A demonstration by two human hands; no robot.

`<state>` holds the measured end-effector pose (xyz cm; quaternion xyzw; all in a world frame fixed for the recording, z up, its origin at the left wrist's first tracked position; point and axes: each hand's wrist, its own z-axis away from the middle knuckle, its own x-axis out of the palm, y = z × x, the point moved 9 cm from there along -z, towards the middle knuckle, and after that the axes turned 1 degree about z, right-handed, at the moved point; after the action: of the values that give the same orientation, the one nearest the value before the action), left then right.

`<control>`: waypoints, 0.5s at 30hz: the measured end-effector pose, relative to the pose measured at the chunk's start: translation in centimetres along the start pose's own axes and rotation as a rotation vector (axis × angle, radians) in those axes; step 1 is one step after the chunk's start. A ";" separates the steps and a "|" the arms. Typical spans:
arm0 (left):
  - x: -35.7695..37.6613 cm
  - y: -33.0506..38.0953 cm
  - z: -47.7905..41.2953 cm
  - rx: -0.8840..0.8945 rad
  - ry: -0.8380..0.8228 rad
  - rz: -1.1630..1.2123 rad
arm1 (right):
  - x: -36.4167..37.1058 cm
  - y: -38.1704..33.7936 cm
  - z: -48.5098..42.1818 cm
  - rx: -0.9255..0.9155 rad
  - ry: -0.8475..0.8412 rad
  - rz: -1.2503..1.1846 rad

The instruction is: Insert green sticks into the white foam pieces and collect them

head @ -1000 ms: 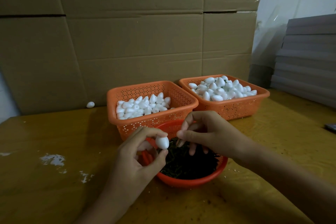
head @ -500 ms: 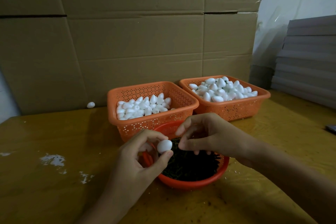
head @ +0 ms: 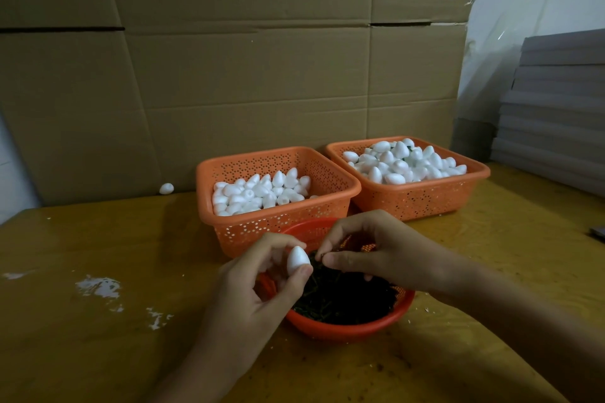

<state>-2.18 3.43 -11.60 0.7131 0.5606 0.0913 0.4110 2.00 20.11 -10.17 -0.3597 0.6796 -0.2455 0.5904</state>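
1. White foam first: from the head view, the foam piece (head: 297,259) sits pinched between the thumb and fingertips of the left hand (head: 258,291), pointed end up, above the near rim of the red bowl (head: 353,329).
2. A second ago the right hand (head: 376,249) was dipping into the bowl. Now it has lifted and closed in, its thumb and forefinger pinched on what looks like one thin dark stick. The stick's tip is just beside the foam piece, and I cannot tell whether it touches.
3. The foam piece has also turned since then, sitting more upright in the fingers.
4. I judge that the picking is done and the push-in is about to start. Nothing is inserted yet.
5. The rest of the green sticks (head: 347,301) lie heaped in the bowl under both hands.
6. Behind the bowl stand two orange baskets. The left basket (head: 278,226) is partly filled with plain foam pieces. The right basket (head: 422,199) is heaped higher, with hints of green among the white, so it is probably the collecting one.
7. The yellowish table (head: 98,353) carries white crumbs (head: 98,286) on the left, and a stray foam piece (head: 166,188) lies at its back edge.
8. Flattened cardboard (head: 229,75) lines the wall, and grey sheets (head: 556,108) are stacked on the right.
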 end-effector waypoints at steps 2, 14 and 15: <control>0.0 -0.1 0.0 -0.009 0.003 0.010 | -0.2 -0.1 0.1 -0.014 0.004 -0.016; -0.6 -1.2 0.1 -0.126 0.041 0.153 | -0.4 0.2 0.2 0.039 0.019 -0.259; -0.7 -1.3 0.1 -0.131 0.047 0.156 | -0.6 0.0 0.2 0.016 0.041 -0.280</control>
<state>-3.29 2.83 -12.31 0.7238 0.5057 0.1759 0.4351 2.26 20.61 -9.79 -0.4414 0.6327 -0.3380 0.5392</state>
